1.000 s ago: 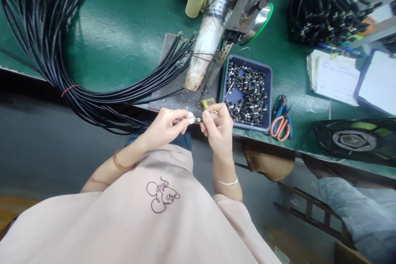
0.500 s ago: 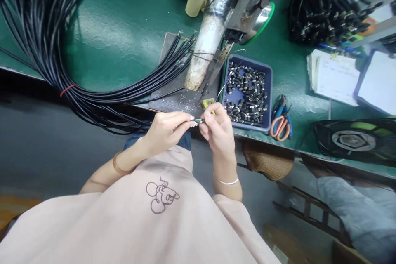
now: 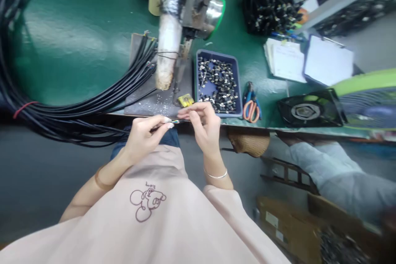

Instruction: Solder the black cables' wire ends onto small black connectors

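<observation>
Pinching cable (image 3: 159, 127) close behind its stripped end (image 3: 176, 121), left hand (image 3: 142, 134) is clenched on it, thumb against forefinger. Short hold, I judge, keeps tip steady. Right hand (image 3: 202, 126) meets that end with its fingertips; nipping wires or only touching, cannot tell (too small from my seat). Both hands hover just off bench edge, over lap. Blue tray (image 3: 213, 53) of small black parts sits just beyond right hand, handy for reaching. Cable trails left toward black bundle (image 3: 77, 111) draped off bench. Orange scissors (image 3: 251, 110) lie beside tray.

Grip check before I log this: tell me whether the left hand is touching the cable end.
Touching. Head view: left hand pinches the cable end between its fingertips, no gap.
</observation>
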A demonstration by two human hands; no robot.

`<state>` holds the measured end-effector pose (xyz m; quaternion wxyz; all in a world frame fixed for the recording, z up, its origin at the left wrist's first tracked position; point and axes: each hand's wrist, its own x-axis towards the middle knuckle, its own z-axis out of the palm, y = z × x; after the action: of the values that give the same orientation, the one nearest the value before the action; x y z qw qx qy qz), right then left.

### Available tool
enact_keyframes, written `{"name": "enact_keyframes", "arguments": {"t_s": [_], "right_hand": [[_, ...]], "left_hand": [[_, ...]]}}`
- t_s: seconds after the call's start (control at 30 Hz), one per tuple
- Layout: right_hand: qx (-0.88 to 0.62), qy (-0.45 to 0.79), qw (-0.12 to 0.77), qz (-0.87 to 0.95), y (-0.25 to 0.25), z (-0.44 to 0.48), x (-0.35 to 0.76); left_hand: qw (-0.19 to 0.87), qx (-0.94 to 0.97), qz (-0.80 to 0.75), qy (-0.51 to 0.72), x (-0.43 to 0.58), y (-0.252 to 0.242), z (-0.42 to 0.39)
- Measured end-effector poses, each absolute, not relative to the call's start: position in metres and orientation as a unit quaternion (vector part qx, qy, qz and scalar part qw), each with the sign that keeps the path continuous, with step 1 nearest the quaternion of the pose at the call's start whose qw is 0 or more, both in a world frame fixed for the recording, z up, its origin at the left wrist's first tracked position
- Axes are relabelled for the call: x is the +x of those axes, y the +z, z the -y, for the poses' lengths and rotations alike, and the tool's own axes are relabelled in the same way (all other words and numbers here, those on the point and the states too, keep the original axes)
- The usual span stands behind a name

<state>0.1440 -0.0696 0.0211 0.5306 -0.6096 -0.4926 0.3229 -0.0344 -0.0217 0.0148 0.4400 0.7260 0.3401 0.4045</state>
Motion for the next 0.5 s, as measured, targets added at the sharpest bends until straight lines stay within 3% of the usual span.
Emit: {"name": "enact_keyframes", "arguments": {"t_s": [0.13, 0.2, 0.27, 0.37, 0.5], "right_hand": [[-0.654, 0.055, 0.612, 0.440, 0.026, 0.081, 0.177], [-0.692, -0.052, 0.608, 0.386, 0.024, 0.086, 0.207], [-0.766, -0.110, 0.546, 0.321, 0.019, 0.091, 0.242], [-0.896, -0.105, 0.341, 0.265, 0.008, 0.100, 0.290], [-0.913, -0.066, 0.299, 0.269, -0.004, 0.108, 0.323]], "left_hand": [[0.573, 0.642, -0.378, 0.341, -0.035, 0.010, 0.017], [0.609, 0.608, -0.389, 0.329, -0.035, 0.008, 0.016], [0.626, 0.587, -0.397, 0.326, -0.035, 0.006, 0.016], [0.635, 0.573, -0.400, 0.329, -0.035, 0.006, 0.016], [0.642, 0.571, -0.393, 0.328, -0.033, 0.007, 0.015]]}}
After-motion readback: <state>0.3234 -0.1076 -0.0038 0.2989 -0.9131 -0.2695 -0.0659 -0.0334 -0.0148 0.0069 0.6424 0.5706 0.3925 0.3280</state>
